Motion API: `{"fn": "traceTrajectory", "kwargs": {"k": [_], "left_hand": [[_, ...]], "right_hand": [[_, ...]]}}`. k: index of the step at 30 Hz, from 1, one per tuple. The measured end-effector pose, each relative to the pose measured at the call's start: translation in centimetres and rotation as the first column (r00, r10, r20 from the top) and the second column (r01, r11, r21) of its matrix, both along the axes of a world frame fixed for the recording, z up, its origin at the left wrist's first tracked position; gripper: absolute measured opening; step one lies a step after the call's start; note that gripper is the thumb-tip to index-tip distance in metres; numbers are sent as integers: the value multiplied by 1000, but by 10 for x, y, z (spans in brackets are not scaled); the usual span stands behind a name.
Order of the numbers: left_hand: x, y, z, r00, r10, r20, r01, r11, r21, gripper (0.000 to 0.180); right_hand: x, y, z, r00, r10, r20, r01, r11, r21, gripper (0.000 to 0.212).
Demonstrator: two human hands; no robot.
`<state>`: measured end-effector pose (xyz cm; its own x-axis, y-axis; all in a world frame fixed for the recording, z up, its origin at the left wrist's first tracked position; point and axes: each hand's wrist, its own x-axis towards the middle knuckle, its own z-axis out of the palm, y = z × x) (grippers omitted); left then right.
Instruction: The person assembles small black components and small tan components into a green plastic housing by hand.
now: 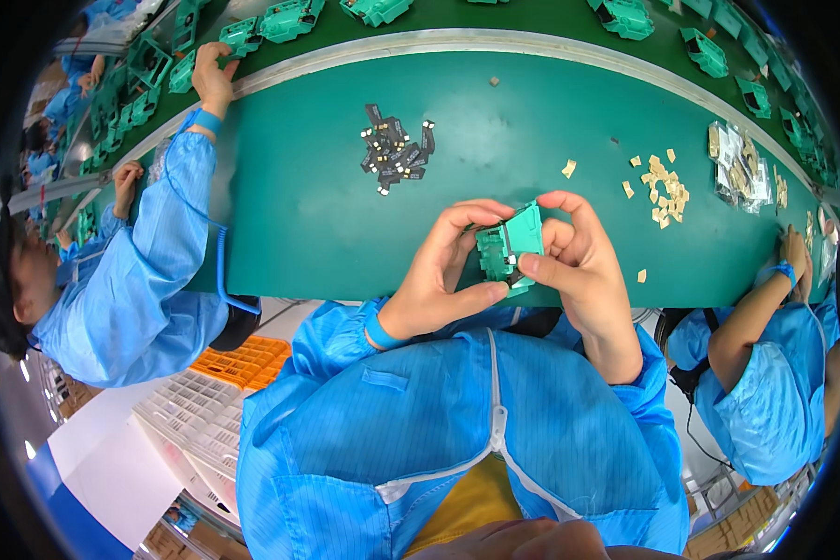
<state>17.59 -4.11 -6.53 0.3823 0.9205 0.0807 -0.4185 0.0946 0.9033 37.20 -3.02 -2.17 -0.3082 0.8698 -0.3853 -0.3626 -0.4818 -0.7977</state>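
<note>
Left hand (439,271) and right hand (579,257) grip a small green plastic part (509,247) between them, thumbs and fingertips pressed on it, above the near edge of the green table (289,215). Pile of small black pieces (397,149) lies beyond; tan chips (665,187) scattered to the right. A co-worker's hand (213,79) reaches green parts (243,37) on the belt at left.

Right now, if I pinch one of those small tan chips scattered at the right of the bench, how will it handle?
The tan chips look thin and flat, so probably very light and likely to slide on the smooth green bench. They lie loosely heaped; a push would likely scatter them.
</note>
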Motion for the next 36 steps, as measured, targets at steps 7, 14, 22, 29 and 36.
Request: {"fn": "traceTrajectory", "kwargs": {"k": [7, 14, 22, 29, 36], "left_hand": [[5, -3, 10, 976, 34, -216, -11, 994, 106, 70], [13, 14, 39, 809, 188, -557, 118, 877, 466, 84], [11, 15, 40, 745, 304, -594, 126, 810, 572, 80], [5, 23, 47, 720, 314, -619, 198, 762, 616, 72], [5, 37, 36, 686, 484, -544, 56, 710, 702, 81]], "right_hand": [[13, 7, -18, 937, -99, -334, 28, 977, -212, 56], [15, -8, -40, 774, -161, -612, 8, 970, -245, 69], [25, 2, -19, 915, 58, -398, -75, 997, -26, 75], [33, 3, -16, 967, 156, -203, -146, 987, 65, 76], [38, 56, 11, 955, 115, 272, -142, 987, 79, 62]]}}
